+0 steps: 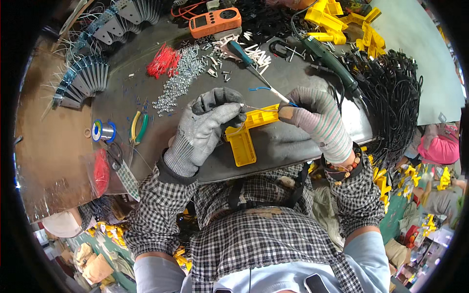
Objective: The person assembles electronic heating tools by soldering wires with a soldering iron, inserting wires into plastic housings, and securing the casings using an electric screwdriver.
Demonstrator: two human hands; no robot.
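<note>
1. Both hands are gloved: my left hand (207,124) pinches a thin wire (256,108) at its fingertips.
2. Between the hands, an L-shaped yellow plastic part (246,134) lies on the bench (288,141), just under the left fingers.
3. My right hand (315,117) is closed around a soldering iron (254,66), its tip near the wire.
4. Left of the left hand lie green-handled pliers (138,128).
</note>
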